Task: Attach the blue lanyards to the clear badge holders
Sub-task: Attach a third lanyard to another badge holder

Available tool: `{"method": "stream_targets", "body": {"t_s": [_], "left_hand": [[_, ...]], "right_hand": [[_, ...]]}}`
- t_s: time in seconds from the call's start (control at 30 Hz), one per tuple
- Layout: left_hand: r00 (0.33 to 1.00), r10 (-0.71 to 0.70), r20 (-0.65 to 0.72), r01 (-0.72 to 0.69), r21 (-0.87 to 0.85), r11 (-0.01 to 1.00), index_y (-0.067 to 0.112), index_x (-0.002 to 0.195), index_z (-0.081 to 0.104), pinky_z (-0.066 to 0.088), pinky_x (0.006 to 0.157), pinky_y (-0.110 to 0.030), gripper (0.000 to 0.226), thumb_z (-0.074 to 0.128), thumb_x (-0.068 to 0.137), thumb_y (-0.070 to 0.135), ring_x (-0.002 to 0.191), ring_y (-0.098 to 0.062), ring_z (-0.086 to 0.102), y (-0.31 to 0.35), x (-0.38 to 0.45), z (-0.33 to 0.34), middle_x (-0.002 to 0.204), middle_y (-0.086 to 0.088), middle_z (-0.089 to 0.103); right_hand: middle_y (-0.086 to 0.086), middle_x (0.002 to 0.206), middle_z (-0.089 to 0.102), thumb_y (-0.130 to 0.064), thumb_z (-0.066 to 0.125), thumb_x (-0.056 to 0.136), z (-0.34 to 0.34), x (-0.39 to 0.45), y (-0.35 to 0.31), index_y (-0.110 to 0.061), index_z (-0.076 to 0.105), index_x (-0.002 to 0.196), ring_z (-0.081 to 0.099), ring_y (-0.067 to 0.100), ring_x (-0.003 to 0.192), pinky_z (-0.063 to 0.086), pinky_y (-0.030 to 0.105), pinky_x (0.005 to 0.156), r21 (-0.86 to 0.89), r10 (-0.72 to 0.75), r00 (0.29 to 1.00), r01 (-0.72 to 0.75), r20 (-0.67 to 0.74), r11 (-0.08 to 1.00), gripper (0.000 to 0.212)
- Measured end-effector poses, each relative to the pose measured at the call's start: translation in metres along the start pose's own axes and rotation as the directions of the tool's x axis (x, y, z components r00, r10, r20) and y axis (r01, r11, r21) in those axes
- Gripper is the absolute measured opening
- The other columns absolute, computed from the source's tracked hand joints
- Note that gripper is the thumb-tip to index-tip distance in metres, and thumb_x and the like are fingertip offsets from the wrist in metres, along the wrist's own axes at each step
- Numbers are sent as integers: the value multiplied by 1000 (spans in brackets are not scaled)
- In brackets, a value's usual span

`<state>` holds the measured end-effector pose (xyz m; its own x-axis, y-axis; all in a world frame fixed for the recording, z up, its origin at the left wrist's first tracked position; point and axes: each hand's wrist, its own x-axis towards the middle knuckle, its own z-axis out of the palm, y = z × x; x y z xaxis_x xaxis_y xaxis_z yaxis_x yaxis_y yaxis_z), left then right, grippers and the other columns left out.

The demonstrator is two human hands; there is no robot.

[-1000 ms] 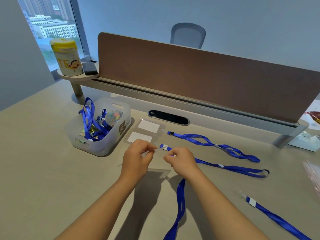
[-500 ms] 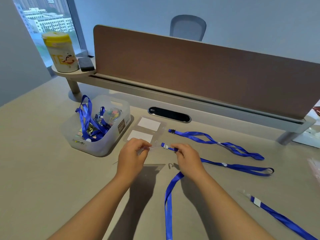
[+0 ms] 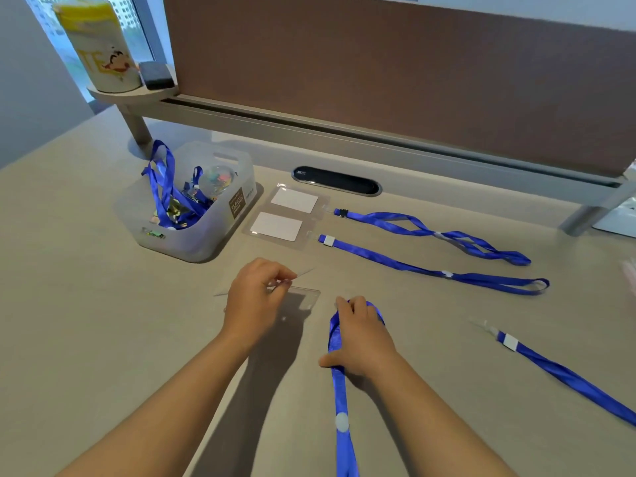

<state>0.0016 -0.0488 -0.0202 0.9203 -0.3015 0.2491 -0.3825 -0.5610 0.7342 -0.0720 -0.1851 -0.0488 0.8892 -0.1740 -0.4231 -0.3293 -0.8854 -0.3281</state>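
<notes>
Clear plastic catches the light in our left hand [image 3: 256, 297]: its fingertips pinch the near edge of an empty holder [image 3: 303, 297], which lies almost flat just over the tabletop [image 3: 86, 321], its slotted end pointing right. Our right hand [image 3: 358, 335] is closed on a blue lanyard [image 3: 339, 390], the strap bunched under the fingers and its tail running straight back toward us. We cannot tell where the lanyard's clip end sits; the fingers hide it.

What the next move turns on, as we judge it: the holder lies to the left of the right hand and slightly farther from us, near but apart, with its long axis running left to right, so the slot faces the lanyard hand. The right hand is the nearer one to that slot, and the clip would have to travel left and a little away from us to meet it.

Farther back, two finished holders [image 3: 285, 215] lie beside a bin [image 3: 206, 235], each already joined to a lanyard [image 3: 430, 270] stretched out to the right. Another loose lanyard [image 3: 568, 376] lies well apart on the right, unattached. We reckon this is the third pairing, with the clip not yet through the slot.
</notes>
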Motion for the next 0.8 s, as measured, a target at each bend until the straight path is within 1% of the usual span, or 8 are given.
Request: {"method": "stream_targets", "body": {"t_s": [0.13,0.23,0.3,0.5,0.57,0.67,0.73,0.8], "left_hand": [[1000,-21,8,21,17,1000,2,80,67,41,71,-32,9,59,77,-3,78,-20,50,-3,-5,-4,81,-8,57],[999,-33,-6,33,6,999,2,81,66,43,71,-33,9,59,78,-2,77,-21,51,-3,-6,-10,81,-4,55],[999,-39,-23,39,-3,999,2,82,66,43,70,-30,9,59,78,-2,77,-21,51,-4,-5,-15,81,-6,57],[984,-118,-133,106,-93,990,2,83,66,38,64,0,13,57,77,-6,75,-17,52,-7,14,-50,82,-4,57],[978,-134,-162,114,-129,985,2,84,65,40,65,-4,13,56,78,-4,74,-16,53,-6,27,-67,83,-4,57],[966,-138,-218,103,-162,981,2,83,65,42,69,-17,11,56,79,-3,80,-20,54,-8,51,-96,83,-7,58],[957,-127,-259,83,-173,981,2,82,65,40,67,-17,11,56,78,-3,78,-20,55,-13,68,-117,82,-7,60],[953,-116,-282,70,-169,983,3,83,65,38,64,-13,10,57,79,-1,72,-11,53,-20,86,-139,80,-4,58]], "right_hand": [[10,127,42,-19,65,81,4,0,1,-11,41,124,51,29,109,45,36,88,67,-14,999,17,-50,998,50],[13,118,55,-10,51,88,7,2,1,-9,50,114,56,30,101,47,39,86,48,-4,993,10,-120,999,25],[14,113,61,-10,47,90,4,3,-1,-8,53,111,57,30,99,47,38,84,58,3,990,5,-139,998,22],[9,109,65,-16,51,88,-38,15,-43,-12,57,108,59,26,98,47,34,79,266,8,974,54,-228,963,21],[7,113,64,-17,53,88,-58,23,-67,-14,56,111,57,22,99,44,30,75,341,-9,964,104,-267,934,24],[5,111,60,-14,56,87,-86,37,-106,-13,54,112,49,15,94,42,28,75,483,-29,944,194,-328,854,26],[1,103,55,-12,56,86,-104,47,-133,-11,54,111,48,15,92,43,28,74,552,-38,931,247,-363,796,25],[0,99,53,-9,56,86,-120,58,-161,-10,54,108,50,17,90,43,25,68,602,-41,919,291,-393,744,22]]}}
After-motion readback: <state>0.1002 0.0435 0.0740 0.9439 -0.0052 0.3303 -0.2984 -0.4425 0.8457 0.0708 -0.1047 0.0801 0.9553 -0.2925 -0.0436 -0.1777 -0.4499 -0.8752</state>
